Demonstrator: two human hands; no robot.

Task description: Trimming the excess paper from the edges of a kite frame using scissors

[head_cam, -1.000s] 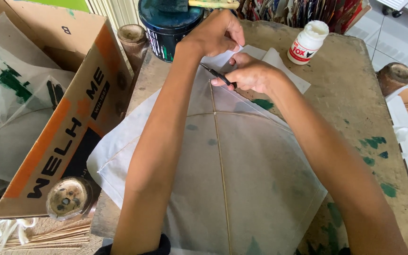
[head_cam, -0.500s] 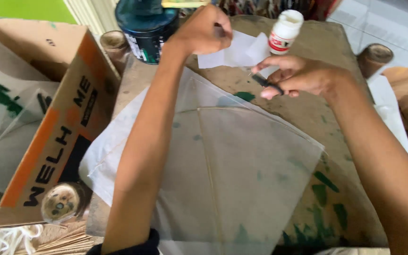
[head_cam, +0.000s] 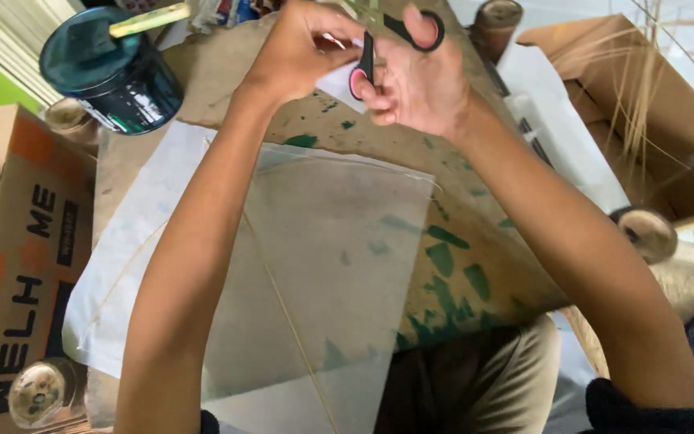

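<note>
The right hand (head_cam: 415, 80) holds a pair of scissors with black handles and a pink inner grip (head_cam: 375, 48); the thumb goes through the upper black ring and the other fingers close around the lower handle. The blades point away from the person and I cannot tell how far they are apart. The left hand (head_cam: 299, 48) is just beside the scissors, with its fingers pinched narrow on a small piece of white paper (head_cam: 339, 80), which shows between the two hands and touches the scissors.

Below the fingers, toward the person, a thin translucent white paper sheet with slim bamboo sticks across it (head_cam: 331, 265) lies flat on the brown paper-covered table with green paint marks (head_cam: 475, 265). Left of the left fingers stands a dark teal round paint can (head_cam: 114, 76) with a pale stick on its lid. Further left is a brown and orange cardboard box (head_cam: 18, 265).
</note>
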